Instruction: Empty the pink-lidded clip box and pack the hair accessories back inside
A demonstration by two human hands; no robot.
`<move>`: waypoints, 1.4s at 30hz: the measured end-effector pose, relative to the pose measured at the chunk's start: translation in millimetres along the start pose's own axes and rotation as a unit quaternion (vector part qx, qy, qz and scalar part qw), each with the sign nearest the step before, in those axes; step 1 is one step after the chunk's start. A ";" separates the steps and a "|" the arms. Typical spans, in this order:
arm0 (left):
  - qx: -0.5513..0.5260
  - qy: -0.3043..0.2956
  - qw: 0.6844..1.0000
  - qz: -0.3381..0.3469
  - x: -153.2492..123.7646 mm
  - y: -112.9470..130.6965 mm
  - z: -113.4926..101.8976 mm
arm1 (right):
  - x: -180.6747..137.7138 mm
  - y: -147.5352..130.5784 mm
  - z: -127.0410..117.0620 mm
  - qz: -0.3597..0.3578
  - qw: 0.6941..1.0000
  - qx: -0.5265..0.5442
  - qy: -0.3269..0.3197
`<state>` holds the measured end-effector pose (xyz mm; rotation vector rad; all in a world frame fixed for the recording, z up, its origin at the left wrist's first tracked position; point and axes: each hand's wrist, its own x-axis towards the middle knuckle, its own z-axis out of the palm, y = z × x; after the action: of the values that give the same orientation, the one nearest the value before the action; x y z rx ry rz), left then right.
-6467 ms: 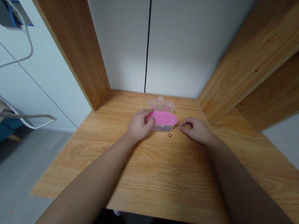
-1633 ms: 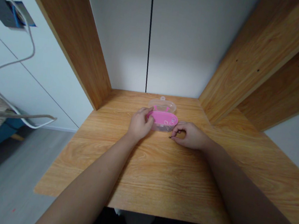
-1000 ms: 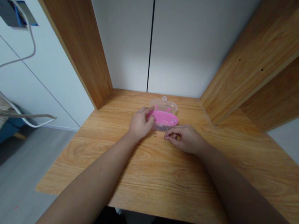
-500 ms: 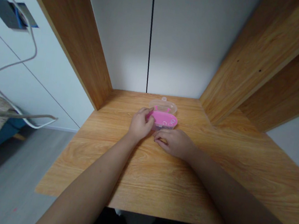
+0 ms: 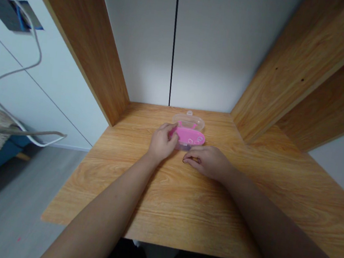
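A pink plastic case with a see-through lower body stands at the far middle of the table. Its clear lid is folded open behind it. Several small pale rings lie, or are printed, on the right part of the pink surface; I cannot tell which. My left hand is closed on the left end of the case, thumb in front and fingers over the top. Just in front of the right end, my right hand is pinched on a small dark loop, mostly hidden by the fingers.
The wooden table runs toward me, with its front edge near my legs. Wooden panels rise at left and right, and a white panelled wall closes the back. A white cable hangs at the left.
My right hand has shifted slightly to the right and away from the front of the case, with the dark loop between its fingers. The left hand stays on the case.
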<state>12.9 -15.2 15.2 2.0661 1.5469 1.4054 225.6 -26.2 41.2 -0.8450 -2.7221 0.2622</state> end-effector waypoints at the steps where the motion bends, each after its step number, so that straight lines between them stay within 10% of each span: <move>1: -0.001 0.000 1.000 0.000 0.1 0.2 -0.2 | 0.2 -0.5 0.0 0.003 1.000 -0.002 -0.005; 21: 0.008 -0.005 1.000 0.002 -0.4 -3.1 1.1 | -0.8 -6.0 -0.9 0.050 0.996 0.026 -0.064; 32: 0.001 -0.002 1.000 0.006 -0.7 -1.6 0.2 | -9.4 -7.1 -4.6 -0.033 0.985 0.023 0.167; 42: -0.017 -0.023 0.999 0.028 -1.4 -2.5 2.6 | -0.9 4.6 -2.7 0.074 0.935 -0.008 0.348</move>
<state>13.4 -14.4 11.4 2.1210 1.4486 1.3842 229.5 -22.7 42.5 -0.9283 -2.0068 -0.0352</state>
